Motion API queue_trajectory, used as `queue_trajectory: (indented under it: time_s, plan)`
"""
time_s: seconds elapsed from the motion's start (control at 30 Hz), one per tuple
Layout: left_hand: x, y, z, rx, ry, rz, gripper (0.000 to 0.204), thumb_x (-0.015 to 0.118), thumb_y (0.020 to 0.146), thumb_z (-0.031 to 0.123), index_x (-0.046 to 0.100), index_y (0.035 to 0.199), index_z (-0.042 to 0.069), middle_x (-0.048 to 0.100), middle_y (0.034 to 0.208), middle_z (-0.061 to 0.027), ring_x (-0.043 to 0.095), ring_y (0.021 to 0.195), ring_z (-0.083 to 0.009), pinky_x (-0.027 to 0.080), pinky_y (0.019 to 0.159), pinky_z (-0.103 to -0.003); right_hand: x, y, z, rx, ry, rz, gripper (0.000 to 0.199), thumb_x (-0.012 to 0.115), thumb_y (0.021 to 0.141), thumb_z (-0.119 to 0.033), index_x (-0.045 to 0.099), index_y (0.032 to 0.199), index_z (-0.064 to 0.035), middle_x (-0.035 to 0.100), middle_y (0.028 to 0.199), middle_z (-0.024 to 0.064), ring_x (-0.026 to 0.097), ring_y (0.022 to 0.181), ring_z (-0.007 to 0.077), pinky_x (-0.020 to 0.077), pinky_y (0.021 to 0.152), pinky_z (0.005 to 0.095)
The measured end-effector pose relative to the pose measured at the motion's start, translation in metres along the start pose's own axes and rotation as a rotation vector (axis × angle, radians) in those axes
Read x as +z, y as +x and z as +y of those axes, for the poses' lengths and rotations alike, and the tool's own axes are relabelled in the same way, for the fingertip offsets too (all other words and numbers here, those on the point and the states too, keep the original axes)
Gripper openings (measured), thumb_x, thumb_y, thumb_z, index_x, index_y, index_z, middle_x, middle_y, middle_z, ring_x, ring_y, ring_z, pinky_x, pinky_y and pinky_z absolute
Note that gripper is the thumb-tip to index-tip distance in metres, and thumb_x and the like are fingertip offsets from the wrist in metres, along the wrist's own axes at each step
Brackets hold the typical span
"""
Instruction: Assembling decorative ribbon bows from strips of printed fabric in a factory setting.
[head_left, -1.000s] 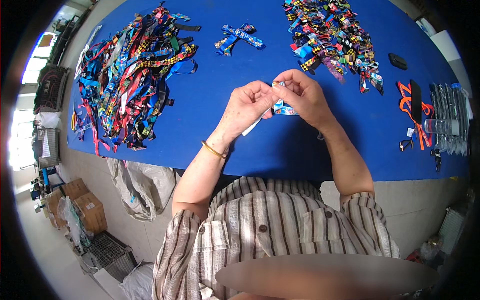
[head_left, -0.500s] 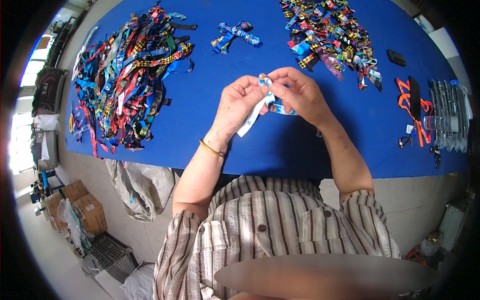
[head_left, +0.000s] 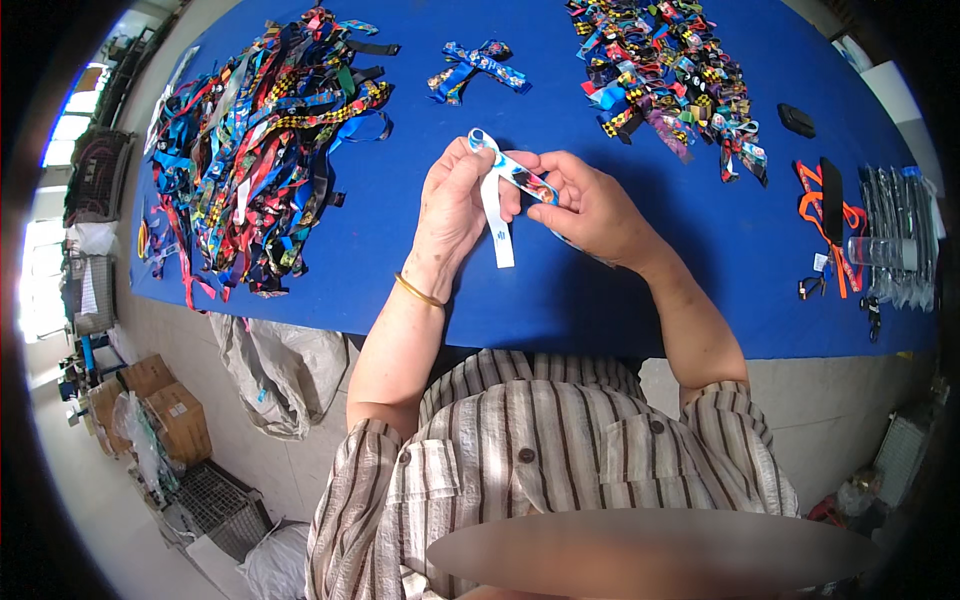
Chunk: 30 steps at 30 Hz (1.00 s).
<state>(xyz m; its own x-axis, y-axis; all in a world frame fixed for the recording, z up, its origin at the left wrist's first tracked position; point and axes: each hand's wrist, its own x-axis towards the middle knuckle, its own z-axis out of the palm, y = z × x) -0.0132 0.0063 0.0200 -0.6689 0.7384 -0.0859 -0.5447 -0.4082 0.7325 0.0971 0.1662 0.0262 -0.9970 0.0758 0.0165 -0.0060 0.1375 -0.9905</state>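
Note:
Over the blue table both my hands hold one printed ribbon strap [head_left: 530, 181], white on its back and blue with coloured pictures on its front. My left hand [head_left: 454, 196] pinches it between thumb and fingers where it bends into a small loop; a white tail hangs down from there. My right hand [head_left: 588, 207] grips the printed stretch farther along, and the rest passes beneath that hand, partly hidden. Beyond my hands lies a small crossed bundle of blue printed straps [head_left: 478, 70].
A big heap of mixed straps [head_left: 265, 150] covers the table's left side; folded straps [head_left: 670, 80] are piled at the back right. To the right lie a black case [head_left: 796, 120], orange straps [head_left: 830, 215], a clear cup [head_left: 880, 252] and plastic-wrapped packs [head_left: 897, 220] on the blue tabletop [head_left: 400, 260].
My hands have moved apart, the left one slightly leftward. The strap, bunched between my fingertips before, now stretches between them with an open loop at the left; its white tail hangs straighter.

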Motion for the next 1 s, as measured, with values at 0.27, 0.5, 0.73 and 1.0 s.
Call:
queue_trajectory:
  time_s: [0.27,0.5,0.73,1.0]
  plan:
    - [-0.002,0.000,-0.001,0.035,-0.085,-0.071,0.012,0.055,0.097,0.018,0.052,0.098,0.007,0.064,0.094,-0.0179,0.059,0.055,-0.0214,0.049,0.049,-0.028,-0.002,0.002,0.001,0.041,-0.108,0.237,0.021,0.065,0.087,-0.006,0.057,0.105,-0.0003,0.067,0.087,0.0097,0.061,0.059,0.0090,0.0482,0.054,0.0262]
    - [0.002,-0.002,0.001,0.025,-0.087,-0.124,0.014,0.056,0.096,0.020,0.053,0.100,0.007,0.064,0.093,-0.0197,0.060,0.059,-0.0241,0.049,0.052,-0.028,-0.009,0.003,0.000,-0.016,-0.244,0.297,0.011,0.064,0.091,-0.011,0.064,0.091,0.0001,0.065,0.078,0.0034,0.060,0.059,0.0067,0.0466,0.053,0.0249]
    - [0.004,-0.001,-0.004,-0.027,0.042,-0.177,0.011,0.057,0.095,0.018,0.054,0.102,0.009,0.065,0.086,-0.0194,0.059,0.062,-0.0217,0.049,0.055,-0.028,-0.008,0.005,0.009,0.033,0.223,0.213,0.016,0.056,0.096,-0.009,0.065,0.102,0.0026,0.068,0.082,0.0027,0.060,0.072,0.0041,0.0486,0.063,0.0210]
    - [0.002,-0.002,-0.007,-0.082,0.154,-0.194,0.013,0.052,0.098,0.012,0.054,0.110,0.008,0.066,0.085,-0.0174,0.058,0.058,-0.0160,0.047,0.052,-0.024,-0.006,0.005,0.007,0.022,0.258,0.195,0.014,0.054,0.096,-0.005,0.061,0.106,0.0022,0.069,0.084,0.0047,0.062,0.075,0.0057,0.0494,0.066,0.0205]
